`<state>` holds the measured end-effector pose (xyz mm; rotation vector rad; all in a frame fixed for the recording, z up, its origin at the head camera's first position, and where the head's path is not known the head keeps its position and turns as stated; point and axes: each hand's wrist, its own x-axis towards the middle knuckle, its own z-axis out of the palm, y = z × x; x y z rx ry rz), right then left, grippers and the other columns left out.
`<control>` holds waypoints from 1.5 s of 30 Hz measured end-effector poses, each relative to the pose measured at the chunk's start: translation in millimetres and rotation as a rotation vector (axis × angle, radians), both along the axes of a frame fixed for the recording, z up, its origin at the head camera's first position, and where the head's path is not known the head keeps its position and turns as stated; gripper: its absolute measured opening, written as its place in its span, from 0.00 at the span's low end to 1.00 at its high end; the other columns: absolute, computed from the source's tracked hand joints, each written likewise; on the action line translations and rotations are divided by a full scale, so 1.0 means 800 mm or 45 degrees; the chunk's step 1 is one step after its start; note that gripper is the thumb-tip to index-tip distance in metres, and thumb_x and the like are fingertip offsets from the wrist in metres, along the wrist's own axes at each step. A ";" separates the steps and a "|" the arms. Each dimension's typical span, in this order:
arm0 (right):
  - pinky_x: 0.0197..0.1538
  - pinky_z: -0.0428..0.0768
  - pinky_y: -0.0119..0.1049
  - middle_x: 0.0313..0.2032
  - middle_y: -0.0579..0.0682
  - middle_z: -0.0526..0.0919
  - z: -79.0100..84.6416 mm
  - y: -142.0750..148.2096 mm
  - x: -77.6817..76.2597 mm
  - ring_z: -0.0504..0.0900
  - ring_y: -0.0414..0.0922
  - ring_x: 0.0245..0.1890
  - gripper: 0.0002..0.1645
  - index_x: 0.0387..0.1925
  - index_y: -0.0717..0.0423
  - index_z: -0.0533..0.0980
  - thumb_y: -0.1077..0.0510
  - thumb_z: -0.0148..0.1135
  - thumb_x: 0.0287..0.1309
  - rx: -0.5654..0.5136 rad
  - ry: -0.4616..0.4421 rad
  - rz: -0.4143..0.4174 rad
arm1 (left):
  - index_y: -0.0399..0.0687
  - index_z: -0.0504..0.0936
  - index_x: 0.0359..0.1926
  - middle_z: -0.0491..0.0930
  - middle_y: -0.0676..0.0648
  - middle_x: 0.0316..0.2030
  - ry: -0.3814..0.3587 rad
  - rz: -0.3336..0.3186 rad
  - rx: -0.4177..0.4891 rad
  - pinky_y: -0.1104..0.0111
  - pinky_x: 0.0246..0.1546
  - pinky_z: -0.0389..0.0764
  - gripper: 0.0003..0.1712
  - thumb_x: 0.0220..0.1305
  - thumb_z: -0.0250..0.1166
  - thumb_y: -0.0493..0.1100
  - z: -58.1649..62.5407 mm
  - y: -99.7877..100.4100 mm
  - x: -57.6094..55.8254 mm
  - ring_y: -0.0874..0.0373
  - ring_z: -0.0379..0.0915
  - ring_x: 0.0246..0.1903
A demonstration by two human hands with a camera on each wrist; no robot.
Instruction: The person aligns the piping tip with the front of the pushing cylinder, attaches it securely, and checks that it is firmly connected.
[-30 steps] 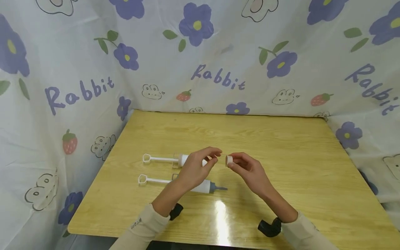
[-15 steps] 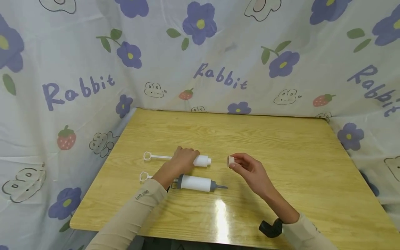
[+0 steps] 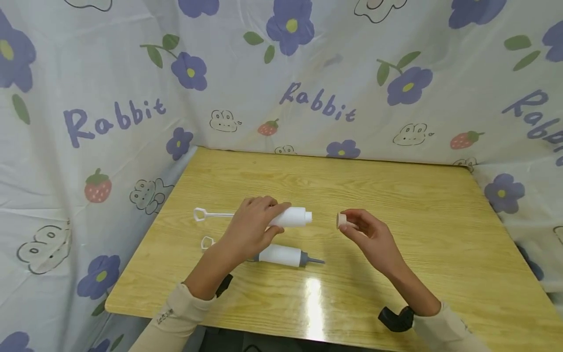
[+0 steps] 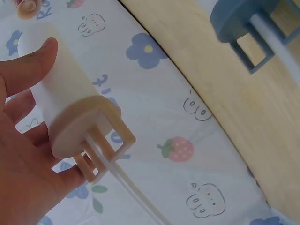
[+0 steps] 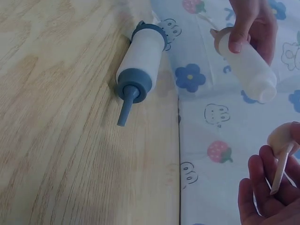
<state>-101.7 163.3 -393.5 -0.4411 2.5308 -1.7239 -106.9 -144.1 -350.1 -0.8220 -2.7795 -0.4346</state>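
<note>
My left hand (image 3: pixel 252 222) grips a large white plastic syringe (image 3: pixel 292 216) by its barrel, holding it above the table. In the left wrist view its beige collar (image 4: pixel 82 124) with two finger loops and its thin plunger rod (image 4: pixel 133 185) show; the barrel's bare, uncapped end points right, towards my right hand. Between thumb and fingers, my right hand (image 3: pixel 374 239) pinches a beige nozzle cap (image 3: pixel 341 221); its slim spout (image 5: pixel 280 173) runs back over the palm in the right wrist view. A small gap separates cap and barrel end.
A second white syringe (image 3: pixel 280 255) with a blue-grey collar and nozzle (image 5: pixel 127 105) lies on the wooden table (image 3: pixel 396 190), nearer the body, partly behind the left hand in the head view. A printed cloth (image 3: pixel 246 73) hangs behind and to the sides.
My left hand has gone from beside the nozzle cap to the white syringe, taken hold of its barrel and lifted it off the table. The right hand still pinches the cap.
</note>
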 end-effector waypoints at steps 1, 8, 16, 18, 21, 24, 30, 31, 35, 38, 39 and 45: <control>0.56 0.80 0.27 0.53 0.51 0.84 -0.002 0.001 0.000 0.82 0.35 0.52 0.21 0.64 0.51 0.76 0.52 0.62 0.74 0.004 -0.004 -0.002 | 0.51 0.80 0.66 0.83 0.45 0.50 0.012 -0.003 0.006 0.46 0.61 0.77 0.31 0.62 0.75 0.46 0.000 0.001 0.001 0.47 0.81 0.52; 0.60 0.81 0.36 0.51 0.49 0.86 -0.008 -0.007 0.005 0.84 0.36 0.51 0.19 0.61 0.48 0.78 0.52 0.64 0.72 -0.012 0.041 0.018 | 0.52 0.82 0.64 0.84 0.45 0.49 0.018 -0.005 0.031 0.46 0.59 0.77 0.30 0.60 0.76 0.46 -0.003 0.009 0.009 0.47 0.81 0.51; 0.62 0.83 0.47 0.58 0.50 0.84 -0.001 -0.025 0.002 0.85 0.49 0.58 0.21 0.62 0.50 0.78 0.51 0.65 0.71 -0.012 0.063 0.068 | 0.53 0.82 0.64 0.83 0.46 0.49 0.029 -0.088 0.015 0.46 0.58 0.77 0.29 0.61 0.76 0.47 0.002 0.033 0.005 0.46 0.80 0.52; 0.62 0.82 0.53 0.59 0.51 0.84 0.003 -0.026 0.000 0.85 0.52 0.59 0.22 0.63 0.49 0.78 0.52 0.66 0.70 0.006 0.082 0.061 | 0.54 0.82 0.64 0.82 0.46 0.49 0.048 -0.104 0.002 0.47 0.58 0.77 0.29 0.61 0.76 0.47 0.005 0.037 0.001 0.46 0.80 0.51; 0.63 0.80 0.59 0.60 0.50 0.84 0.008 -0.024 -0.002 0.85 0.53 0.59 0.22 0.62 0.47 0.79 0.52 0.66 0.70 0.043 0.108 0.043 | 0.54 0.82 0.64 0.82 0.46 0.49 0.054 -0.119 -0.007 0.47 0.57 0.77 0.29 0.61 0.76 0.47 0.011 0.040 -0.003 0.46 0.81 0.51; 0.61 0.81 0.59 0.59 0.49 0.85 0.012 -0.022 -0.004 0.85 0.52 0.59 0.21 0.61 0.44 0.80 0.51 0.68 0.69 0.066 0.105 0.039 | 0.54 0.81 0.64 0.82 0.46 0.50 0.023 -0.129 -0.009 0.48 0.57 0.76 0.29 0.62 0.75 0.47 0.016 0.041 -0.005 0.46 0.80 0.51; 0.60 0.82 0.57 0.58 0.46 0.86 0.012 -0.019 -0.003 0.85 0.49 0.57 0.21 0.60 0.42 0.81 0.51 0.69 0.67 0.111 0.130 0.021 | 0.53 0.80 0.65 0.82 0.46 0.51 -0.042 -0.138 -0.004 0.48 0.57 0.75 0.29 0.64 0.74 0.47 0.016 0.041 -0.006 0.46 0.79 0.52; 0.60 0.82 0.57 0.57 0.46 0.86 0.011 -0.019 -0.003 0.86 0.48 0.56 0.21 0.60 0.42 0.81 0.51 0.69 0.67 0.117 0.142 0.017 | 0.53 0.80 0.65 0.82 0.46 0.51 -0.046 -0.142 -0.005 0.48 0.58 0.75 0.29 0.64 0.74 0.48 0.016 0.042 -0.006 0.46 0.79 0.52; 0.58 0.83 0.54 0.56 0.45 0.87 0.011 -0.018 -0.002 0.86 0.46 0.54 0.21 0.59 0.42 0.82 0.52 0.70 0.66 0.160 0.214 0.013 | 0.54 0.80 0.66 0.82 0.46 0.52 -0.067 -0.146 -0.015 0.48 0.58 0.75 0.29 0.65 0.73 0.48 0.017 0.042 -0.006 0.46 0.79 0.53; 0.56 0.84 0.50 0.56 0.45 0.87 0.012 -0.019 -0.002 0.86 0.45 0.53 0.21 0.59 0.43 0.82 0.53 0.70 0.65 0.182 0.279 0.011 | 0.54 0.79 0.67 0.82 0.46 0.52 -0.081 -0.144 -0.015 0.47 0.58 0.75 0.28 0.66 0.72 0.48 0.017 0.041 -0.006 0.46 0.79 0.53; 0.56 0.84 0.48 0.56 0.45 0.87 0.012 -0.019 -0.002 0.87 0.44 0.53 0.21 0.59 0.43 0.82 0.54 0.70 0.65 0.177 0.292 0.010 | 0.53 0.79 0.67 0.82 0.46 0.52 -0.085 -0.145 -0.010 0.47 0.58 0.75 0.28 0.66 0.72 0.48 0.018 0.041 -0.006 0.46 0.79 0.54; 0.53 0.86 0.43 0.56 0.46 0.87 0.005 -0.021 0.000 0.88 0.44 0.52 0.22 0.60 0.45 0.81 0.55 0.70 0.65 0.166 0.350 0.001 | 0.53 0.79 0.66 0.82 0.46 0.52 -0.083 -0.151 -0.015 0.47 0.58 0.75 0.28 0.66 0.72 0.48 0.018 0.042 -0.006 0.46 0.79 0.54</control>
